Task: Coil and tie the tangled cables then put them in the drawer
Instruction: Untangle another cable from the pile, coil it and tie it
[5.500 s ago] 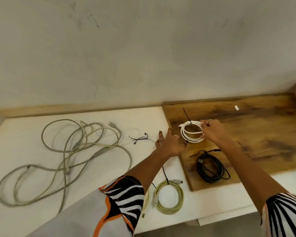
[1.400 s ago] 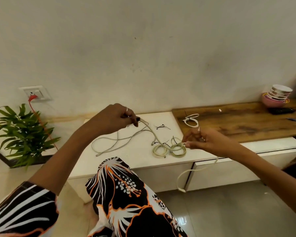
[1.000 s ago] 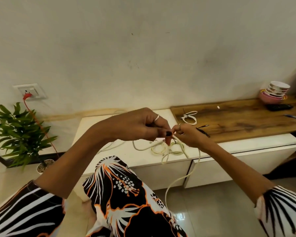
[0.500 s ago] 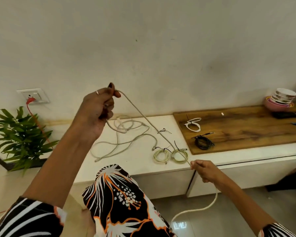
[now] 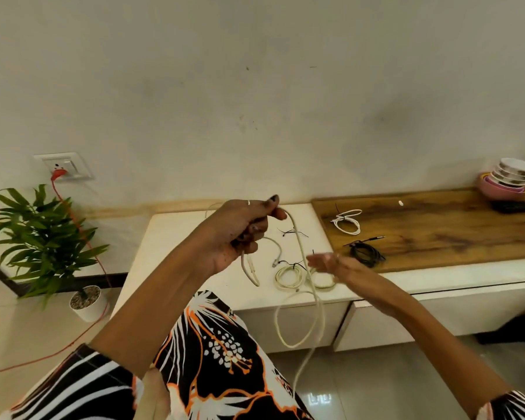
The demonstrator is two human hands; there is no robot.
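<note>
Gripping a long, smooth, off-white round cable (image 5: 303,268) in curled fingers, the left hand (image 5: 240,231) is raised in front of the white glossy cabinet top (image 5: 179,237) in the head view. The cable arches over the thumb and forefinger, then runs downward, its long axis close to vertical, sagging into a loose loop in front of the white drawer front (image 5: 406,316) and trailing toward the floor; a short end hangs under the palm. The right hand (image 5: 331,262) is blurred, its fingers extended near the hanging strand, and whether it touches the cable cannot be told. On the cabinet top lie two pale yellow-green tied coils (image 5: 288,275), flat and round. On the rough-grained brown wooden board (image 5: 437,231) rest a small white tied coil (image 5: 347,221) and a black coiled cable (image 5: 365,253), well apart from the hands.
</note>
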